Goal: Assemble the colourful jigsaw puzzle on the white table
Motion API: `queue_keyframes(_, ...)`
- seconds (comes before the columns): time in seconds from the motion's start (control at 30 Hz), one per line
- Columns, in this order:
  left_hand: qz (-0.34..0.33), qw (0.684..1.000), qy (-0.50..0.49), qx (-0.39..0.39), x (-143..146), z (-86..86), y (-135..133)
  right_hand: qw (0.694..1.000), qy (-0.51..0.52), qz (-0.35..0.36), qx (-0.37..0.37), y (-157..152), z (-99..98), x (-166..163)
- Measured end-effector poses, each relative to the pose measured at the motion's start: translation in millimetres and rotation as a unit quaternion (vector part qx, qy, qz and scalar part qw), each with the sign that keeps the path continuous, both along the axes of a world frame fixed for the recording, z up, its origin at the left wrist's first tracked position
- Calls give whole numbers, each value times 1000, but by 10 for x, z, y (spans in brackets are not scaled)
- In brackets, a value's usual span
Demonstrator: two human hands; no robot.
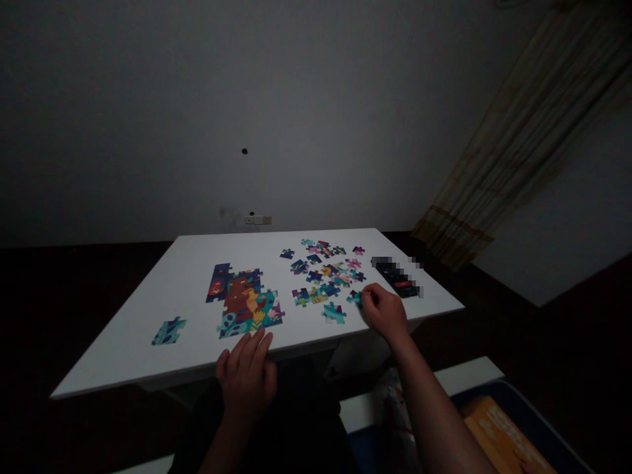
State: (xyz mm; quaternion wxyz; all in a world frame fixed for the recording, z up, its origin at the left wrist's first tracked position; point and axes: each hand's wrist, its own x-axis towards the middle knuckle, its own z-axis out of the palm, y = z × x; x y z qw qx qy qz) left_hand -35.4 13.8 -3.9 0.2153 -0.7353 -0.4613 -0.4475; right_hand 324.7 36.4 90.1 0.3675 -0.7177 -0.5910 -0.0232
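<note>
My left hand rests on the table's front edge, fingers stretched out and holding nothing. Just beyond its fingertips lies a partly joined jigsaw puzzle with a brown animal and plants on it. My right hand is closed at the right front of the table, its thumb and fingertips pinching a small teal puzzle piece. Loose puzzle pieces spread to the left of and beyond that hand, some overlapping. A light teal piece lies left of the right hand, and another piece lies apart at the left.
The white table stands near a grey wall. A dark object, partly blurred out, lies by its right edge. Below right, a blue bin holds an orange box. A curtain hangs at the right.
</note>
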Motion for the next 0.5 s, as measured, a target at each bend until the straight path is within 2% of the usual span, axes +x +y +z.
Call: queue_keyframes(0.5, 1, 1000, -6, -8, 2, 5, -3, 1000, -6, -1, 4, 4, -2, -1)
